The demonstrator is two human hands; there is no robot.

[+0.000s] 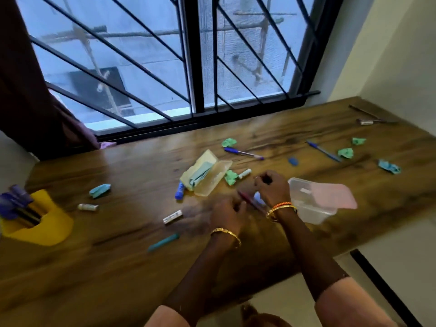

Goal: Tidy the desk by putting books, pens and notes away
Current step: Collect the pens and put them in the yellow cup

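Gathering pens seems underway: both hands (250,199) pinch a red pen (251,202) mid-counter (118,256), likely bound for the open case (206,174) at eleven o'clock.

The desk (118,267) runs beneath the window (165,67); a curtain (28,90) hangs at its far left corner. At the left edge stands a pen holder (40,223) with pens in it; to its right lie a crumpled note (100,190) and two small tubes (87,206) (172,217). Mid-desk sits an open pencil case (205,173) — a marker (179,191) against its near left end; behind it, a pen (243,153). Both hands (226,213) (271,188) meet just right of the case; an open container (311,204) lies right of them — further pens and crumpled notes are scattered behind it, toward the right wall.
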